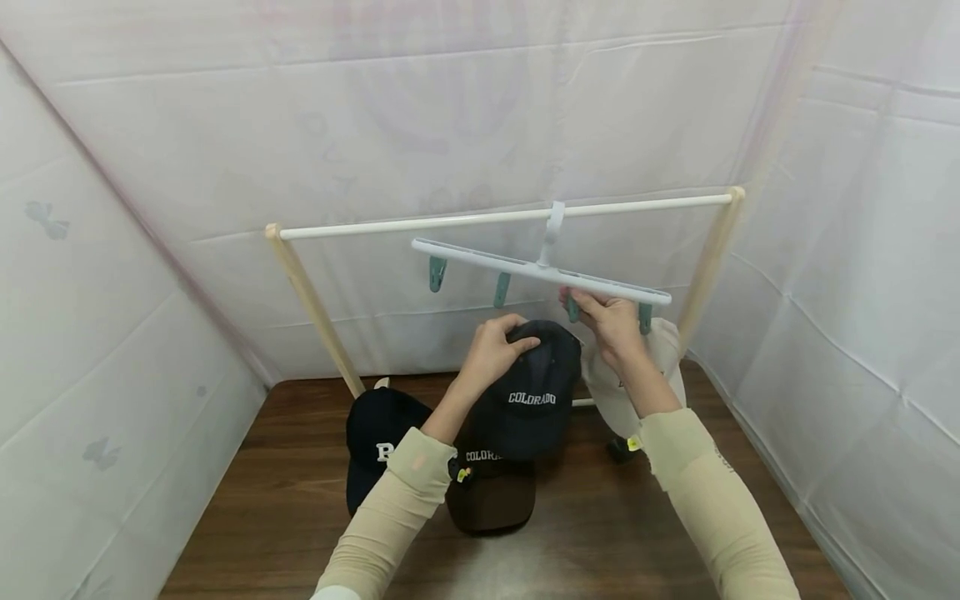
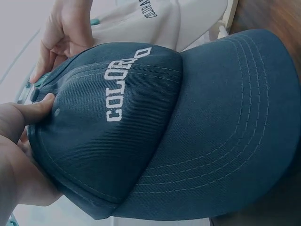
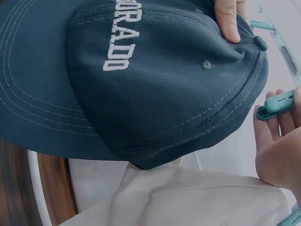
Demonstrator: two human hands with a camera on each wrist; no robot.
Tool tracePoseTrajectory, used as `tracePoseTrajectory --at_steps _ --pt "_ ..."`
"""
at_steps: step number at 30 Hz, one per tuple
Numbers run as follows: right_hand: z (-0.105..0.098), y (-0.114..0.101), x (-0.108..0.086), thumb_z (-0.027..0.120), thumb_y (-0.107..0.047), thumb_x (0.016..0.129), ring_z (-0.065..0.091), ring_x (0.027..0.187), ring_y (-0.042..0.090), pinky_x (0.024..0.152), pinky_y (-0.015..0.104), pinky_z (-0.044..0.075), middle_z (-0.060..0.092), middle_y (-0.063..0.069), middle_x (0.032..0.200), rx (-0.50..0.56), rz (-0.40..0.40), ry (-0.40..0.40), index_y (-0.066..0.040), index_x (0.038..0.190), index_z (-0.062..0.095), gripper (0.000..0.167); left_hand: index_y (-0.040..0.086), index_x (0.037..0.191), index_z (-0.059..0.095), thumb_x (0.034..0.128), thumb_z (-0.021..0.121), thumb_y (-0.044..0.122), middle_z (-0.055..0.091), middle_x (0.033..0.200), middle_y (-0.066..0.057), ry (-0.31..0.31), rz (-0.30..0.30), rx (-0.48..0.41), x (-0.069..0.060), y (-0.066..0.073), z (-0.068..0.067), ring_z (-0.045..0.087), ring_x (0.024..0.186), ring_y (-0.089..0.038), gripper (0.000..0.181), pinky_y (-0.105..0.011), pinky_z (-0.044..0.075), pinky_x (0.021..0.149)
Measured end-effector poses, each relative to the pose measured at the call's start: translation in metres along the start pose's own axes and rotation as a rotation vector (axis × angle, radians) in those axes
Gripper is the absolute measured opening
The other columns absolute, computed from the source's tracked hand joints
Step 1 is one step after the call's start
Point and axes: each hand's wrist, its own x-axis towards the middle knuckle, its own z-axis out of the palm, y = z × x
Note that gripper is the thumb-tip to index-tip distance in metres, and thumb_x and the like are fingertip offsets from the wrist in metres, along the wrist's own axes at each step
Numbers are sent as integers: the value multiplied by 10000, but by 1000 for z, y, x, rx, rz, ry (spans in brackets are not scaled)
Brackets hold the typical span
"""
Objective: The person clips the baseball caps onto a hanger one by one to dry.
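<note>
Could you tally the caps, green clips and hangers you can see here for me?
Caps: 4 (held dark cap, dark cap at left, brown cap, pale cap)
Green clips: 4
Hanger: 1
Total: 9

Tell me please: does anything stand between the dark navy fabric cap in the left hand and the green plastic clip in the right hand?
Nothing visible does: the right wrist view shows an open gap between the navy cap and the green clip. The cream fabric cap hangs beside this path, to the right.
</note>
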Motion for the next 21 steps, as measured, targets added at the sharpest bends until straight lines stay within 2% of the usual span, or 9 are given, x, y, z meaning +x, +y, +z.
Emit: tracePoseTrajectory --at_steps 5,12,21 --pt "-3 -2 -2 732 -86 934 752 968 177 916 316 560 780 51 1005 -19 18 -20 -77 1106 775 177 95 1026 740 927 770 192 741 914 -53 8 14 1 2 0 8 643 652 -106 142 -284 527 652" --pt "-5 -3 -2 720 -125 955 750 974 170 882 301 576 780 40 1005 -83 10 -39 -93 1106 779 165 81 1043 744 926 772 188 748 973 -67 28 -13 15 9 3 18 664 746 -162 161 -310 532 713" --pt "-7 -4 -1 705 -151 968 749 973 158 879 291 576 781 35 994 -96 16 -48 -76 1113 777 178 87 1061 742 931 769 205 748 982 -58 21 -14 -3 14 7 29 652 669 -110 177 -278 529 670"
